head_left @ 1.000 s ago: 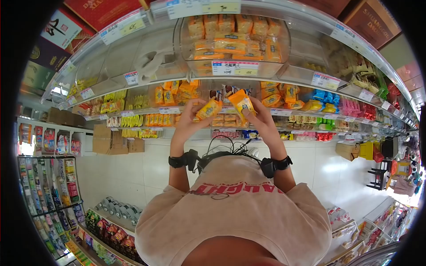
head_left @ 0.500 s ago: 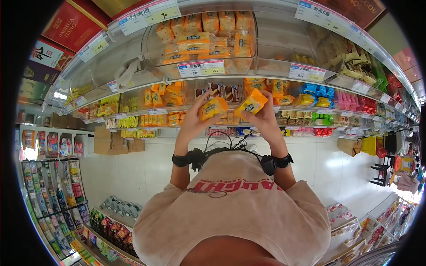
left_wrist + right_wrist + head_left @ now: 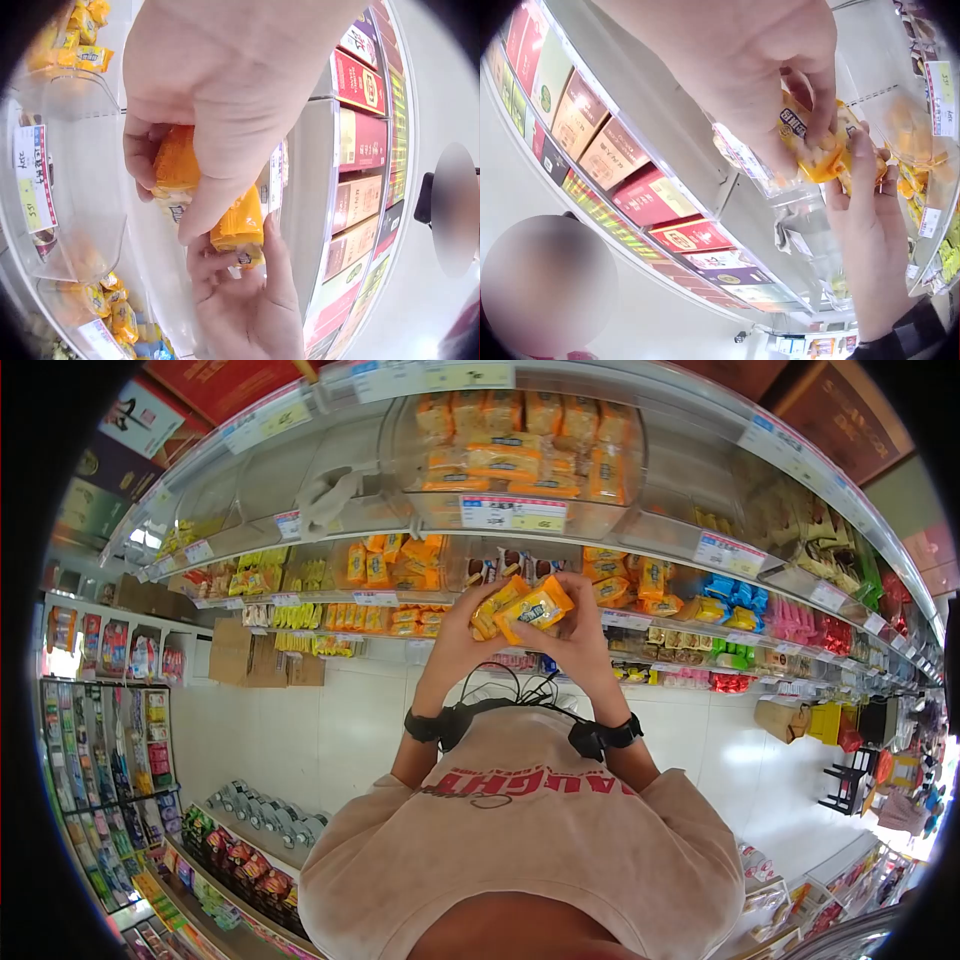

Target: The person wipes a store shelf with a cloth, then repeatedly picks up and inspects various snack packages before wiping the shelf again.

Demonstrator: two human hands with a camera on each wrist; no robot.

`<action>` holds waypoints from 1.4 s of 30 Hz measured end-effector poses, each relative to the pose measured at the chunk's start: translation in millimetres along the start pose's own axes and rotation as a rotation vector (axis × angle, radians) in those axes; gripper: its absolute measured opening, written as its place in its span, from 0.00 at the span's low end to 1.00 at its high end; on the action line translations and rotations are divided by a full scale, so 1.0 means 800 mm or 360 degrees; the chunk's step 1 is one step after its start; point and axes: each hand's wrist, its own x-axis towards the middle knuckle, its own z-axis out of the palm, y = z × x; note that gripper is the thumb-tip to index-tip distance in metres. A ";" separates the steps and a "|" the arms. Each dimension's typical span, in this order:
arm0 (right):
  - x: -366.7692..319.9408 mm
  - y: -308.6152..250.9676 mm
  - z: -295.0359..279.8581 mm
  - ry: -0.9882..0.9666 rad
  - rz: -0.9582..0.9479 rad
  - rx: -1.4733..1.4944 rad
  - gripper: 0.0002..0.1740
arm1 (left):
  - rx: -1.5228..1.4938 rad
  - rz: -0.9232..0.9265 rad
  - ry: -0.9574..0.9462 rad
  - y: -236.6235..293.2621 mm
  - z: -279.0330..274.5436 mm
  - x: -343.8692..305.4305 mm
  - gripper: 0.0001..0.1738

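Note:
Two orange-and-yellow wrapped snack packets are held up side by side before the shelf. My left hand [image 3: 455,645] grips the left packet [image 3: 487,614], its thumb lying along the wrapper in the left wrist view. The right packet [image 3: 543,606] is pinched by my right hand [image 3: 587,645] and overlaps the other in the head view. Seen from the right wrist, the orange crimped end of the right packet [image 3: 791,133] comes up against the left packet [image 3: 849,139]. Part of each wrapper is hidden behind fingers.
Behind the hands, a clear bin [image 3: 470,573] holds dark-and-white packets. Similar orange packets fill a bin [image 3: 400,563] to its left and another [image 3: 635,582] to its right. Above, a larger bin [image 3: 515,512] carries a price tag. Boxes [image 3: 255,653] stand on the floor.
Both hands have come together, so the two packets, apart before, now overlap. The right packet has turned and moved left over the other one. The head view has shifted slightly.

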 end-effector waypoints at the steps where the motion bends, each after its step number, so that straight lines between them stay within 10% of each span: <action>1: 0.003 0.000 0.005 0.0005 -0.0033 -0.0189 0.41 | 0.0004 0.0037 0.0030 -0.004 -0.007 -0.002 0.44; 19: 0.028 0.049 0.156 -0.0272 0.0132 0.0001 0.37 | -0.0832 -0.0023 -0.0034 -0.079 -0.133 -0.056 0.47; 32: 0.102 0.062 0.265 -0.0464 0.0370 -0.0062 0.27 | -0.1175 -0.0245 0.0685 -0.103 -0.208 -0.114 0.33; 42: 0.320 0.215 0.334 -0.0345 -0.0603 -0.1727 0.36 | -0.0946 -0.0387 0.1418 -0.101 -0.245 -0.186 0.30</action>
